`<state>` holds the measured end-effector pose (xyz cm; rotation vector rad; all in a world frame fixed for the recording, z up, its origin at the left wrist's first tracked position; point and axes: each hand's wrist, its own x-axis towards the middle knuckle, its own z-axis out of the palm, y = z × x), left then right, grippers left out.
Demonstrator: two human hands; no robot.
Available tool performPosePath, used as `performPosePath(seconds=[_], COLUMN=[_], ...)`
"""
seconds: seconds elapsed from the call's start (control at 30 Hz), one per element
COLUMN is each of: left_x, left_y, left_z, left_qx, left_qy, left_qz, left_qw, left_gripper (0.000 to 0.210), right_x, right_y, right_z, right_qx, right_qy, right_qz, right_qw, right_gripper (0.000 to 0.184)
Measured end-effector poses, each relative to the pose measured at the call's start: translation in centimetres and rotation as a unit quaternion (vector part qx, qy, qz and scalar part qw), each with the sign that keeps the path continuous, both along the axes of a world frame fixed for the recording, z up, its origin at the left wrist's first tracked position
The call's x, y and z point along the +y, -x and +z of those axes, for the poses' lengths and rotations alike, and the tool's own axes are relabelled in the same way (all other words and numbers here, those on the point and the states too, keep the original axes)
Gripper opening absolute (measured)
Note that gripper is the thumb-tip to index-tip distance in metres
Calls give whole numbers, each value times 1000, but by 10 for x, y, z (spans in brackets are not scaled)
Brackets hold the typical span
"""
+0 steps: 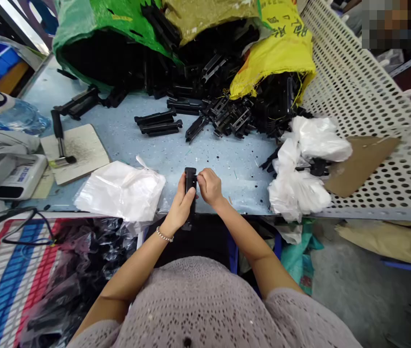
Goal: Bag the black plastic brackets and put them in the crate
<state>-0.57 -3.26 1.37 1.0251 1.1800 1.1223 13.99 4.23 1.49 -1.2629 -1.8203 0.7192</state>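
Note:
A long black plastic part [190,180] stands out from my body over the table's front edge. My left hand [182,205] is wrapped round its middle, thumb lying along the top. At the part's upper right side, my right hand [210,186] is closed with its fingertips pinched against it; what they grip there is too small to make out. Several similar black parts [158,123] lie on the blue table [147,154] beyond my hands. A stack of clear plastic bags [118,188] rests left of my left hand.
Green [82,24] and yellow [274,53] sacks spill black parts at the back. White plastic bags [296,174] and brown cardboard [361,162] lie right, beside a perforated white panel [383,111]. Left are a board [85,150] with a black-handled tool [58,130], a white device [24,179] and a bottle [20,113].

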Motion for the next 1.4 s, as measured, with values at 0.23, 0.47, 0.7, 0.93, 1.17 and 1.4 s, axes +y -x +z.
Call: performPosePath(seconds=[0.23,0.47,0.7,0.93,1.17,1.4], left_x=[17,38,44,46,84,37], left_y=[6,11,-23,-10,29,12], left_z=[17,5,-25,-25,-4,30], left_qx=[-38,-66,334,116,-210,-250], left_qy=[49,124,29,18,94,97], left_qz=[99,60,-6,66,125,10], left_qw=[993,988,942,991,965,963], left_gripper=[64,54,44,34,54,45], right_x=[-40,-47,112,172,22,25], right_y=[-3,-21,32,60,24,1], right_z=[-11,-16,12,-5,3,26], right_qx=[-29,-160,-295,-262,-10,-102], right_qy=[22,-125,37,75,-12,-105], right_qz=[106,198,4,-26,154,42], right_qw=[994,959,955,962,988,988], right_gripper=[56,55,50,45,28,58])
